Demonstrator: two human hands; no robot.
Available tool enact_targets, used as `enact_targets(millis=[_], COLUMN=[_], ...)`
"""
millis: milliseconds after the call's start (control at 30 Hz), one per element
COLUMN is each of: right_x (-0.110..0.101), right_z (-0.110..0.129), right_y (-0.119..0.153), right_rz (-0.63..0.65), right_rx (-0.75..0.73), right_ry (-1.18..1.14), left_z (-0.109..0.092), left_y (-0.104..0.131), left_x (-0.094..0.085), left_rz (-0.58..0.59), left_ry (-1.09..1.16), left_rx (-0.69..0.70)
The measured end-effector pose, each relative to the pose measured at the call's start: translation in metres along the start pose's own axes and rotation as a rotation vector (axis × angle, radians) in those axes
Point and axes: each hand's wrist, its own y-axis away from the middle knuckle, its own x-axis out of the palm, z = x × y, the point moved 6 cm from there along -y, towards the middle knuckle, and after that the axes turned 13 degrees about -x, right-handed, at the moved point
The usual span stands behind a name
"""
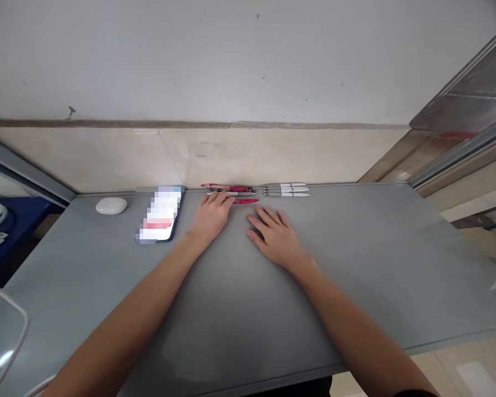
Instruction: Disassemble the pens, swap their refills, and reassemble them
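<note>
My left hand is closed at the back of the grey table, its fingers on a red pen. The pen's tip end sticks out to the right, and the rest lies under the fingers. Just behind it are more pens, among them a red pen and a white-and-grey pen partly covered by the hand. My right hand rests palm down on the table with fingers spread, holding nothing. Beyond its fingertips, several white-and-grey pens lie side by side near the wall.
A lit phone and a white oval case lie on the grey table to the left. A white cable curves over the near left corner. The tiled wall borders the table's back edge.
</note>
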Motion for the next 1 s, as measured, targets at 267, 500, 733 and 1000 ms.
enact_targets(millis=[267, 500, 733, 1000], right_x=[-0.001, -0.006, -0.035, -0.043], right_z=[0.001, 0.004, 0.006, -0.014], right_y=[-0.001, -0.001, -0.002, -0.001], right_rz=[-0.018, -0.099, -0.278, -0.596], right_rx=[-0.008, -0.041, 0.054, 0.345], right_ry=[-0.007, 0.024, -0.287, -1.117], left_z=[0.004, 0.005, -0.004, -0.029], left_y=[0.005, 0.011, 0.028, 0.048], left_x=[-0.002, -0.023, -0.040, -0.027], left_rz=[-0.002, -0.034, 0.206, 0.582], left_ry=[0.017, 0.308, 0.888, 1.364], left_rx=[-0.021, -0.159, -0.487, -0.608])
